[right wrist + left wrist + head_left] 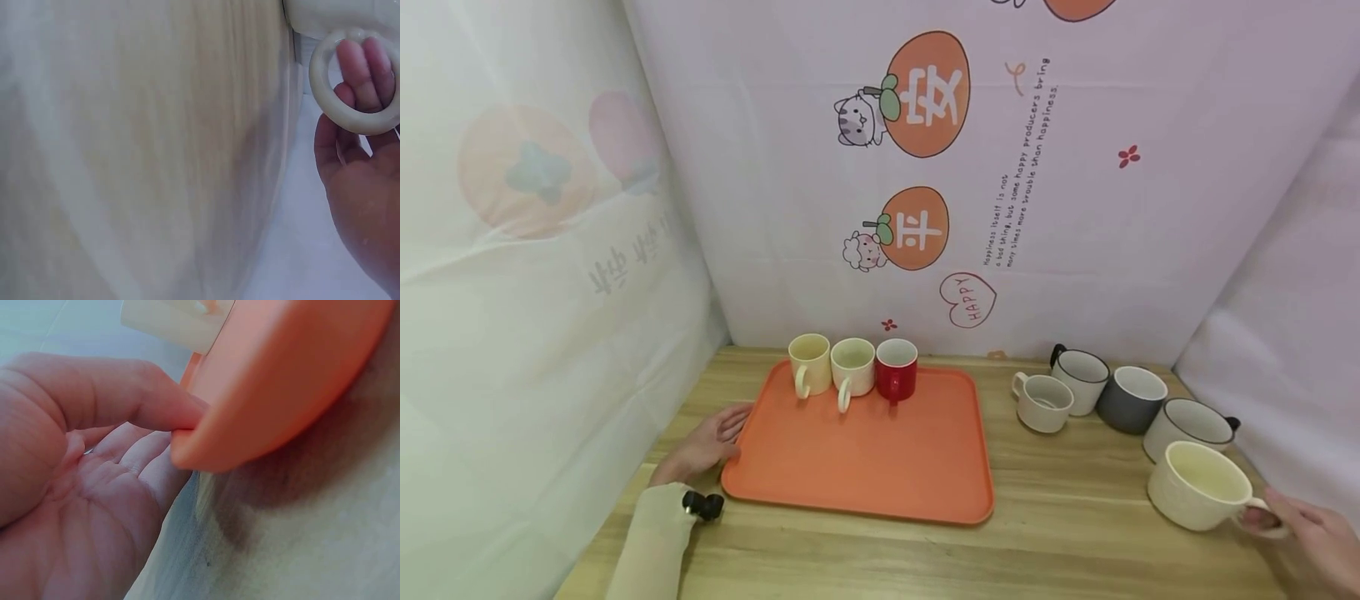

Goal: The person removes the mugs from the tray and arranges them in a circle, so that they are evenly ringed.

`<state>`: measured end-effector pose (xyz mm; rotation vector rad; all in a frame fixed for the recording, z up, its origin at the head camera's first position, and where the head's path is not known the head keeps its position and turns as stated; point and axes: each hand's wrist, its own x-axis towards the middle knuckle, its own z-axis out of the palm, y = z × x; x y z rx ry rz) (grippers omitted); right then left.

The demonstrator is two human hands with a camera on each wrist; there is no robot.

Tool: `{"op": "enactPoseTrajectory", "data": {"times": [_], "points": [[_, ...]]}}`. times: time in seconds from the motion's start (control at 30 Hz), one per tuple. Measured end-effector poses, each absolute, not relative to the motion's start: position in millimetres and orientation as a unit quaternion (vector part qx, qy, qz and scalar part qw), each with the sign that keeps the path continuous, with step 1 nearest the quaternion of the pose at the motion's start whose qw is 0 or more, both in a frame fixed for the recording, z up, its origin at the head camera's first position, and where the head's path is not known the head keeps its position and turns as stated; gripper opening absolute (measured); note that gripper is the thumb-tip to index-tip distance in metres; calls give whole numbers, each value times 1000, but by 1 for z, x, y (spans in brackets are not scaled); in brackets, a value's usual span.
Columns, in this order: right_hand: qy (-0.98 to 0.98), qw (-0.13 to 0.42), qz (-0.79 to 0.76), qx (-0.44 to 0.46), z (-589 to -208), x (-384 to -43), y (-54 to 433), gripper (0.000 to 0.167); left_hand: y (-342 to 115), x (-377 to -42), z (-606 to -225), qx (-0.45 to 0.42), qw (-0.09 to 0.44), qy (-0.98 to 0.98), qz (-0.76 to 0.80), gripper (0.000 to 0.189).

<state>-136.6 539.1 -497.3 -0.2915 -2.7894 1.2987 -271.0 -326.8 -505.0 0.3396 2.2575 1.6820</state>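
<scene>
My left hand (709, 442) is at the left edge of an orange tray (865, 467). In the left wrist view the thumb presses on top of the tray rim (250, 425) and the fingers lie beneath, pinching it. Far to the right, my right hand (1318, 533) holds a wide cream mug (1195, 496) by its handle. Fingers show through the ring-shaped handle (325, 100) in the right wrist view. Along the tray's back edge stand a yellow mug (811, 375), a cream mug (852, 379) and a red mug (897, 383), their handles facing me.
Right of the tray, a small off-white cup (1043, 412), a white mug with black handle (1081, 387), a dark grey mug (1127, 412) and a black-rimmed white mug (1172, 442) stand in a slanting row. Printed cloth (790, 167) walls the wooden table (1060, 533).
</scene>
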Motion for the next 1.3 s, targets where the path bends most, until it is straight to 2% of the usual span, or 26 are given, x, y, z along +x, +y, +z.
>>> {"op": "enactPoseTrajectory", "data": {"times": [0.07, 0.2, 0.27, 0.33, 0.43, 0.5, 0.53, 0.73, 1.0, 1.17, 1.3], "points": [[-925, 39, 369, -79, -493, -135, 539, 57, -327, -272, -505, 118, 154, 787, 586, 95], [-952, 107, 280, -61, -485, -136, 540, 58, -326, -273, -505, 113, 155, 787, 586, 95], [-950, 155, 267, -53, -478, -137, 540, 44, -327, -273, -505, 115, 155, 789, 584, 95], [-944, 178, 273, -50, -472, -141, 539, 37, -326, -273, -505, 113, 151, 791, 582, 94], [-948, 175, 259, -55, -457, -145, 529, 40, -326, -273, -505, 114, 148, 794, 578, 95], [-958, 158, 236, -48, -445, -148, 522, 57, -326, -273, -506, 114, 146, 794, 578, 94], [-962, 152, 225, -40, -439, -150, 516, 59, -326, -273, -506, 114, 147, 795, 578, 95], [-964, 176, 196, 33, -413, -171, 475, 45, -327, -273, -507, 119, 146, 793, 580, 94], [-958, 170, 188, 130, -391, -210, 399, 48, -328, -271, -507, 128, 147, 794, 575, 93], [-950, 147, 192, 196, -388, -236, 347, 51, -328, -270, -506, 130, 149, 793, 576, 94], [-944, 109, 212, 230, -390, -257, 307, 53, -327, -271, -505, 130, 148, 792, 579, 93]]}}
